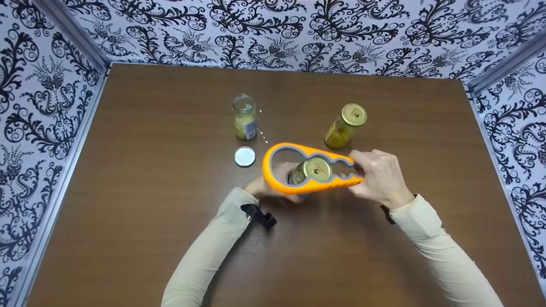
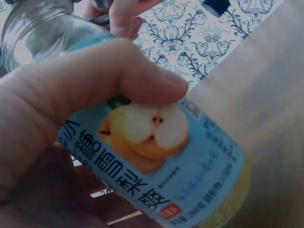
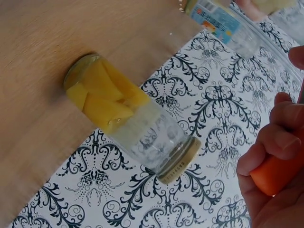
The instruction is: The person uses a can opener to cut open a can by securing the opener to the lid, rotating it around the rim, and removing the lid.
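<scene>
My left hand [image 1: 263, 187] grips a glass jar [image 2: 156, 137] round its side, the thumb lying across a blue label with pear pictures. The jar's gold lid [image 1: 318, 169] shows through the gap of an orange and grey multi-size jar opener [image 1: 268, 166]. Whether the opener's grey notched edges touch the lid, I cannot tell. My right hand [image 1: 379, 177] holds the opener by its handle ends, with fingers curled round the orange handle [image 3: 280, 173] in the right wrist view. The left fingers are mostly hidden behind the opener and jar.
A lidless jar [image 1: 245, 121] with pale fruit stands back left, beside a loose white-faced lid [image 1: 245, 156] and small white drops [image 1: 263, 135]. Behind the right hand stands a closed jar [image 3: 107, 95] of yellow fruit pieces. Patterned panels [image 1: 256, 34] edge the brown table [image 1: 149, 128].
</scene>
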The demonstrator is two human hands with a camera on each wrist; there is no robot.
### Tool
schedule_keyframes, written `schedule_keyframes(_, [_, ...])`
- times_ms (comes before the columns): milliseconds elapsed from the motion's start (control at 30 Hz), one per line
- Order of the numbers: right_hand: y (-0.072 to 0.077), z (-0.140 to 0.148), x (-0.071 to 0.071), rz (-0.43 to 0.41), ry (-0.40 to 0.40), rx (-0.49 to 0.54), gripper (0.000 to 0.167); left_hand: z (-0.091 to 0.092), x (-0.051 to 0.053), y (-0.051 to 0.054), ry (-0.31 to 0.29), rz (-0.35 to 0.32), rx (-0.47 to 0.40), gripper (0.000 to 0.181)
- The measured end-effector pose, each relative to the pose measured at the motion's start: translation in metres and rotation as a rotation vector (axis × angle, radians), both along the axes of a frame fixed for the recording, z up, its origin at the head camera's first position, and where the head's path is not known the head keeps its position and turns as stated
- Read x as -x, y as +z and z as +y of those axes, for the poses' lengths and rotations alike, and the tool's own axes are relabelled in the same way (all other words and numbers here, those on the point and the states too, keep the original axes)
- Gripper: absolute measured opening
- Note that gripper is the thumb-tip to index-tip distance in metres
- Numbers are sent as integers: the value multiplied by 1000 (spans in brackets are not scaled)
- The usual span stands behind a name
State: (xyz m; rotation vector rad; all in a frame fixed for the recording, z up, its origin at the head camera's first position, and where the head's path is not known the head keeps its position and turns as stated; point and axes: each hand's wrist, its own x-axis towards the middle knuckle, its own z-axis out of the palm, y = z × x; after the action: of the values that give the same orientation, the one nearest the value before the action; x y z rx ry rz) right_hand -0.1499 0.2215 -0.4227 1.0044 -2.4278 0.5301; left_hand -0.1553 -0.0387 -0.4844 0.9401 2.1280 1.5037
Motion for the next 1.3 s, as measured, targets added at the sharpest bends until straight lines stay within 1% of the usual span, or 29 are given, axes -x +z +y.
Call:
schedule_keyframes(67, [2, 2, -1, -16, -26, 24, 22, -1, 0, -1, -25, -62, -82, 62])
schedule_keyframes(133, [3, 5, -1, -29, -56, 42, 22, -1, -1, -3, -27, -147, -152, 61])
schedule_keyframes(167, [3, 6, -1, -38, -75, 49, 21, 0, -1, -3, -10, -197, -170, 62])
schedule_keyframes(200, [3, 7, -1, -48, -96, 57, 21, 0, -2, -3, 17, -229, -171, 63])
schedule_keyframes(233, [3, 9, -2, -61, -119, 62, 22, 0, -1, -4, 49, -240, -160, 62])
schedule_keyframes(333, [2, 13, -3, -123, -185, 89, 23, 1, 2, -6, 137, -219, -90, 61])
schedule_keyframes(400, [0, 16, -5, -174, -223, 113, 24, 1, 6, -7, 189, -175, -21, 60])
schedule_keyframes(433, [-1, 17, -5, -194, -239, 125, 25, 1, 8, -7, 204, -161, -3, 59])
schedule_keyframes(533, [-3, 21, -7, -234, -280, 150, 25, -1, 15, -10, 241, -158, 13, 60])
schedule_keyframes(733, [-8, 26, -9, -260, -338, 156, 27, -5, 27, -15, 305, -216, -3, 61])
schedule_keyframes(867, [-9, 28, -10, -263, -349, 151, 27, -8, 35, -17, 325, -270, -62, 60])
schedule_keyframes(967, [-10, 29, -11, -259, -354, 156, 26, -11, 41, -18, 319, -287, -95, 56])
schedule_keyframes(1067, [-11, 30, -10, -248, -361, 157, 26, -12, 47, -19, 310, -287, -91, 56])
schedule_keyframes(1133, [-11, 30, -10, -240, -364, 156, 26, -12, 51, -19, 311, -280, -72, 58])
schedule_keyframes(1300, [-12, 32, -9, -234, -377, 153, 26, -9, 62, -20, 338, -257, -34, 61])
